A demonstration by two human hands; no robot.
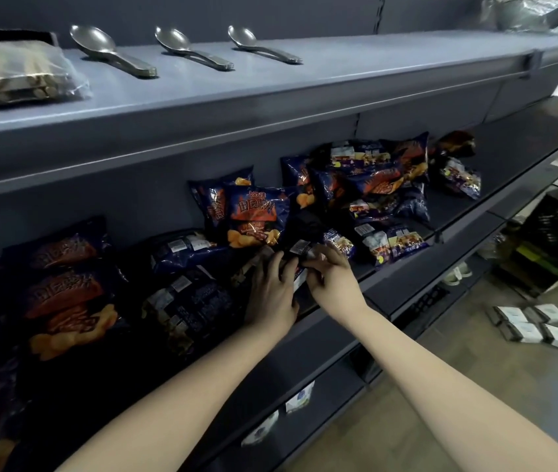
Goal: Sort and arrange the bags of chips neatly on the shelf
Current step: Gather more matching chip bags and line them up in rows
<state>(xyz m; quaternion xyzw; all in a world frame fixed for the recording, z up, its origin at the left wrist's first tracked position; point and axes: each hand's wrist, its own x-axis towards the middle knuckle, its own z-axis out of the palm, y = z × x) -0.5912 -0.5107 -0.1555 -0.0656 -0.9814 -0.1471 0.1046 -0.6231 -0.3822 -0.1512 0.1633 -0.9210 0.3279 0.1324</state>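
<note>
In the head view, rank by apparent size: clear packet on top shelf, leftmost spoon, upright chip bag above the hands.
1. clear packet
2. upright chip bag
3. leftmost spoon
The spoon is longer than the bag but thinner; that pair is unsure.

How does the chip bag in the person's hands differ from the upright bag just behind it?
The held bag shows its dark back with a white barcode label; the upright bag shows its orange printed front. The held bag is gripped by the left hand and right hand near the shelf edge; the upright bag stands untouched, farther back. Both are dark blue packs on the same shelf.
</note>
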